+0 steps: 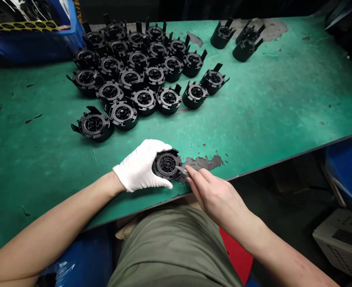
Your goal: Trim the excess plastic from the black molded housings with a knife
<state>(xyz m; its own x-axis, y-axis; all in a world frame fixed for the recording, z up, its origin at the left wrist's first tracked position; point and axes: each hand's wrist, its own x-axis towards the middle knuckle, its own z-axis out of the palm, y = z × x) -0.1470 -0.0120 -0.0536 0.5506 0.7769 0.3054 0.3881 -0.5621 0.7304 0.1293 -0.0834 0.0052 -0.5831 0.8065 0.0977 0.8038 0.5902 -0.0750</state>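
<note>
A round black plastic housing with a ribbed, ringed face is held near the front edge of the green bench. My left hand, in a white glove, is wrapped around its left side, the thumb along the near rim. My bare right hand pinches a small pointed tool with a metal blade, perhaps a trimming knife. Its tip meets the right part of the housing's face; whether it cuts into the plastic I cannot tell. Most of the tool's handle is hidden by my fingers.
Several similar black housings stand in a cluster beyond my hands, and a few more at the back right. A blue bin occupies the back left. The green bench top has worn patches. A white box sits below right.
</note>
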